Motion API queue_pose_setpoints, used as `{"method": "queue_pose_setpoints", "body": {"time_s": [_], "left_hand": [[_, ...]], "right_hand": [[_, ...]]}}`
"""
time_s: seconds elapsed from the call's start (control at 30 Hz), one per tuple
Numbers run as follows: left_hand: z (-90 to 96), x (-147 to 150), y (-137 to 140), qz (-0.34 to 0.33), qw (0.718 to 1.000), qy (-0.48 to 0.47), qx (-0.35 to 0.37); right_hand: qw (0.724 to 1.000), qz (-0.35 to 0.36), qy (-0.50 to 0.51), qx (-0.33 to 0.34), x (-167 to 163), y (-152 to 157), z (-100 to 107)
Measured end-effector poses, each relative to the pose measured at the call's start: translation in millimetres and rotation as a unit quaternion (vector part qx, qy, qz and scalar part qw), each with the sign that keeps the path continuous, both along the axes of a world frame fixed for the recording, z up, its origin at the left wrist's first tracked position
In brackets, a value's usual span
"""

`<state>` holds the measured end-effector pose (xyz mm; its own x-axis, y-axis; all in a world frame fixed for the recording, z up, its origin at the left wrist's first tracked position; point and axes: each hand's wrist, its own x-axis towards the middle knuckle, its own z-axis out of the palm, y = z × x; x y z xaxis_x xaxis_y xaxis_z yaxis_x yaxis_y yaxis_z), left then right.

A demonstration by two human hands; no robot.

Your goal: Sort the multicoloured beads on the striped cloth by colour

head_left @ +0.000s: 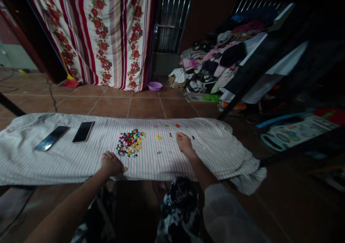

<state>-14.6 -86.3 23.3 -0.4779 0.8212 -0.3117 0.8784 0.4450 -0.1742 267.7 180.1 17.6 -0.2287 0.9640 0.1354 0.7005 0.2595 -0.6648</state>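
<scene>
On the striped cloth lies a pile of small multicoloured beads (130,143). To its right are small colour groups: yellow beads (159,137), orange-red beads (177,125), green beads (166,125), dark beads (170,134), grey beads (159,152) and blue beads (193,137). My right hand (184,142) is among these groups, fingers pinched together; whatever they hold, if anything, is hidden. A red bead (181,150) shows beside its wrist. My left hand (111,164) rests with curled fingers on the cloth's near edge, just below the pile, with nothing visible in it.
The striped cloth (210,156) covers a long narrow surface. Two phones, one dark phone (83,132) and another phone (52,138), lie at its left. Beyond are a floral curtain (107,38), a purple basin (155,86) and a heap of clothes (215,61). Dark bars flank the surface.
</scene>
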Motion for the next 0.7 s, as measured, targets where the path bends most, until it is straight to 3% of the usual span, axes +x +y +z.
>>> {"method": "queue_pose_setpoints", "body": {"time_s": [0.1,0.23,0.33,0.5,0.7], "left_hand": [[5.5,5,1,0.005,0.998,0.017,-0.053],[11.1,9,0,0.015,0.999,0.006,-0.044],[12.2,11,-2,0.023,0.999,0.001,-0.032],[9.9,11,-7,0.010,1.000,0.002,0.000],[14.0,9,-2,0.025,0.999,-0.032,-0.021]], "right_hand": [[0.996,0.091,0.020,0.006,-34,-23,4],[0.972,0.235,0.014,0.008,-81,-59,5],[0.952,0.304,-0.038,0.011,-111,-83,6],[0.931,0.343,-0.126,0.012,-148,-108,5],[0.929,0.324,-0.180,-0.006,-176,-119,7]]}}
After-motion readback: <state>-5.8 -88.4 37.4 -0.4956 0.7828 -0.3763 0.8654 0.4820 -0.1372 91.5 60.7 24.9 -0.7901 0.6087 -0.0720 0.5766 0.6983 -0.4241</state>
